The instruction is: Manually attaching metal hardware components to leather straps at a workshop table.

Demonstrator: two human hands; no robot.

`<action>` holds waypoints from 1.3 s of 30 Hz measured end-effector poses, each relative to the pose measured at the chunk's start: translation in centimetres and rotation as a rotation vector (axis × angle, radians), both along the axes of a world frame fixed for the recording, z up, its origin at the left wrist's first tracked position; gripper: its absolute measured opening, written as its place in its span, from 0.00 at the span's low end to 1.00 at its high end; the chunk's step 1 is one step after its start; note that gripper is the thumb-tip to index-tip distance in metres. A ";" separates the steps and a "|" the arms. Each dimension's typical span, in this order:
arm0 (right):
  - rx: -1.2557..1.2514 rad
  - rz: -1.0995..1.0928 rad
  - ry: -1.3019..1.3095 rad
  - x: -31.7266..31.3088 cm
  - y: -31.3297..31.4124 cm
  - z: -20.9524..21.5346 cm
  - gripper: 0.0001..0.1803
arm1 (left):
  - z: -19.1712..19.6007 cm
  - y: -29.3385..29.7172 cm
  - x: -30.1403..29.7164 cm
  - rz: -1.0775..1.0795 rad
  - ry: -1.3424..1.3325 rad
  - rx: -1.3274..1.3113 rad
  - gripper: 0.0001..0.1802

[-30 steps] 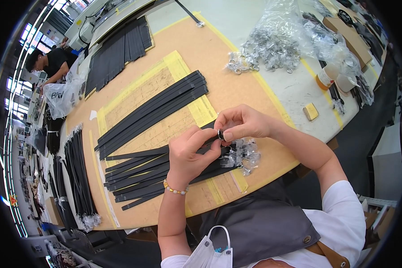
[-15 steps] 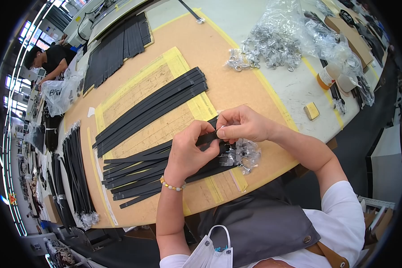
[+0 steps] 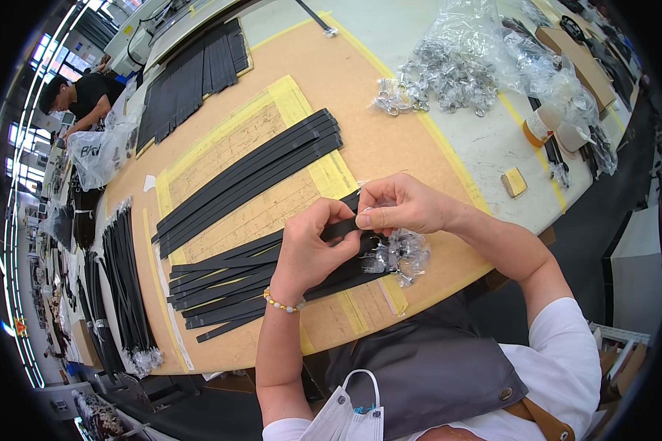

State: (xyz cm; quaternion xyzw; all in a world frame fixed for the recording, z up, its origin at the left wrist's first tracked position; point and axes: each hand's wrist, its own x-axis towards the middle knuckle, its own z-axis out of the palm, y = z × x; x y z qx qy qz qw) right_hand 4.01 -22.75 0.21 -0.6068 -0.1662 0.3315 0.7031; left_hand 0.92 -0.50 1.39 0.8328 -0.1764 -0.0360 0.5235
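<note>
Between my hands is a black strap (image 3: 339, 229). My left hand (image 3: 309, 246) is closed on it, thumb below and fingers above. My right hand (image 3: 401, 206) pinches the strap's end, close against the left fingertips; a small pale bit shows at that pinch, too small to name. Under and beside my left wrist lie several loose black straps (image 3: 221, 294), their right ends carrying plastic-wrapped metal fittings (image 3: 401, 255). Just beyond, a neat row of flat black straps (image 3: 246, 180) rests on the taped board.
Wrapped metal rings (image 3: 449, 84) are heaped at the far right, near an orange-labelled bottle (image 3: 540, 125) and a yellow block (image 3: 514, 182). More black straps (image 3: 191, 81) lie at the far left. Another person (image 3: 88, 99) works beyond a plastic bag (image 3: 99, 158). The table's near edge (image 3: 449, 298) curves before me.
Both hands keep almost the same place and grip. The fingers have shifted slightly at the strap's end.
</note>
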 end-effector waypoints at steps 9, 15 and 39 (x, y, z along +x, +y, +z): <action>-0.027 -0.013 -0.069 -0.1 0.0 -0.2 0.16 | 0.4 -0.3 -0.2 0.000 -0.079 0.054 0.12; -0.081 -0.028 -0.111 -0.2 0.0 -0.2 0.15 | 0.7 -0.4 -0.3 0.003 -0.104 0.085 0.11; 0.074 0.140 -0.007 -0.1 0.0 0.0 0.13 | 1.1 0.0 -0.9 -0.013 -0.040 -0.157 0.21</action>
